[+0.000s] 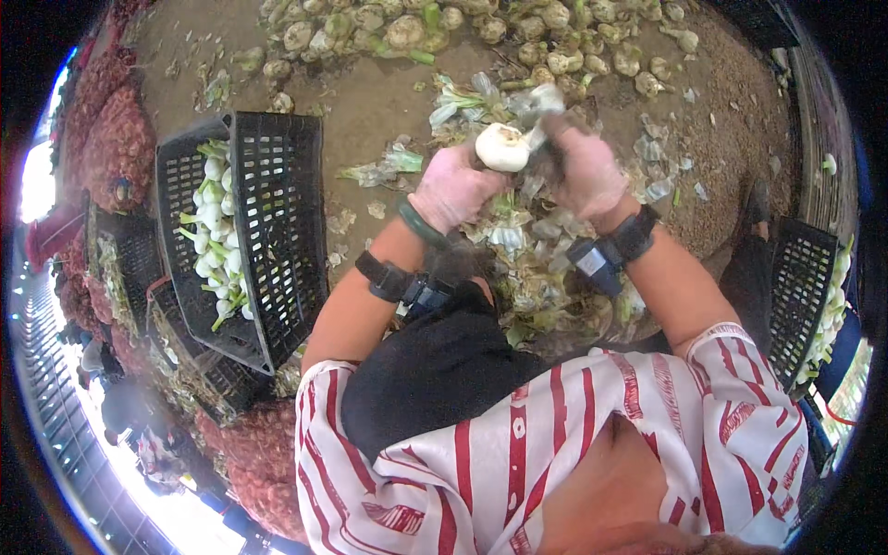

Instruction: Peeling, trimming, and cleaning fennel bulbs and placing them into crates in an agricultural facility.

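Note:
My left hand (458, 186), in a pale glove with dark fingertips, holds a white garlic bulb (502, 148) above the floor. Just right of the bulb, my right hand (588, 170), gloved too and blurred, grips a strip of papery garlic skin (538, 133) at the bulb's side. Its fingertips are not clear. Beneath both hands lies a heap of peeled skins and leaf scraps (510, 236). A black plastic crate (281, 236) at the left contains many white garlic bulbs with green stems (214, 222).
Unpeeled garlic bulbs (406, 31) cover the floor at the top. Red mesh sacks (118, 149) stand at the far left, near more dark crates (201, 347). At the right is another black crate (801, 291) with garlic, and a person's dark-clad leg (748, 284) beside it.

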Available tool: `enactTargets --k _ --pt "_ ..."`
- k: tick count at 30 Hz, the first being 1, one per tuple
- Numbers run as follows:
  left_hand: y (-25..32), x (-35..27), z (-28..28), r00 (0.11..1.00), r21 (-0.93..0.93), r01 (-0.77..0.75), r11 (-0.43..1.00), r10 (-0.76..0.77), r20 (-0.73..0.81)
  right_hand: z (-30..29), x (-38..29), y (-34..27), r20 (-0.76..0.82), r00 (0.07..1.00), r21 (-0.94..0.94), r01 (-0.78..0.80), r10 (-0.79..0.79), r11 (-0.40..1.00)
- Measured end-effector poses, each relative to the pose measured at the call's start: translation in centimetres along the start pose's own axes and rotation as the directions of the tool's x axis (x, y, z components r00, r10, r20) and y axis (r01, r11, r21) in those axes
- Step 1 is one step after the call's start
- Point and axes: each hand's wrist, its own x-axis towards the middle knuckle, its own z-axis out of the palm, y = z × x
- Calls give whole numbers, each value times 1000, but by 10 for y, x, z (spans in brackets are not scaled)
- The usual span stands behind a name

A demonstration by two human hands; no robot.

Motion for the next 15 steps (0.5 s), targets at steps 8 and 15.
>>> enactTargets --k 8,15 --pt "-34 -8 -33 936 -563 -223 796 13 -351 -26 3 2 154 983 -806 181 -97 564" --pt "26 -49 -107 666 -661 -550 511 -210 -716 -31 12 8 140 952 -987 156 270 -36"
